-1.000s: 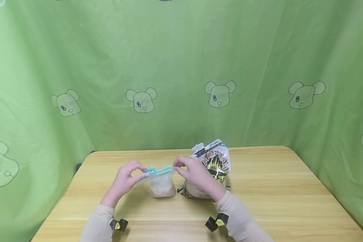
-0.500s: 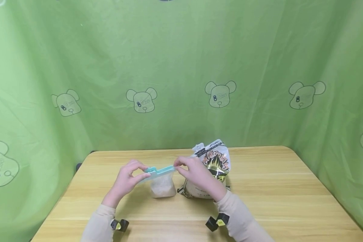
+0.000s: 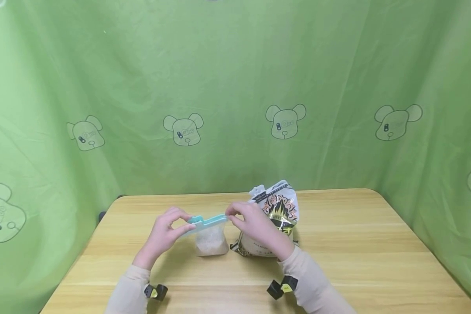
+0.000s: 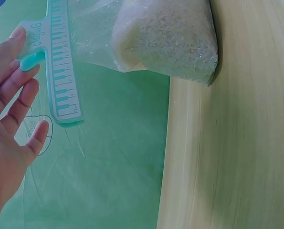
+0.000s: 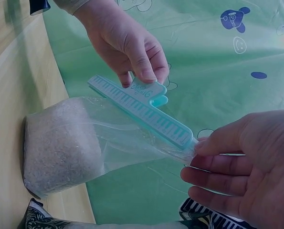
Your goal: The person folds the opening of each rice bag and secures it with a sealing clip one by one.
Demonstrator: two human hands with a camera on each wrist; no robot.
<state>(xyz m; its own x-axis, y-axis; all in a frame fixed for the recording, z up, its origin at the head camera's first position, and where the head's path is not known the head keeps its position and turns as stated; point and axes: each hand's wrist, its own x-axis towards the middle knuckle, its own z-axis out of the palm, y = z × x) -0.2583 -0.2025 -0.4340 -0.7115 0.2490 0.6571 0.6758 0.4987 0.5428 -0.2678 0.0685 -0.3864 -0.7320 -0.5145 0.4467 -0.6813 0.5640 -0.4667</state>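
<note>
A clear plastic bag of rice (image 3: pixel 212 243) stands upright on the table, its top drawn up. Across the top lies a teal bag clip (image 5: pixel 142 112) with a piano-key print. My left hand (image 3: pixel 162 233) pinches the clip's handle between thumb and forefinger; in the left wrist view, its other fingers are spread loosely away from the clip. At the clip's right end, my right hand (image 5: pixel 242 167) pinches a corner of the bag's clear film with thumb and forefinger. Whether the clip's bar presses fully on the film cannot be told.
A larger printed bag (image 3: pixel 280 207) stands close behind my right hand, partly covered by it. It carries a pale clip (image 3: pixel 257 191) at its top. The wooden table (image 3: pixel 357 244) ends at a green curtain (image 3: pixel 231 87) printed with bear heads.
</note>
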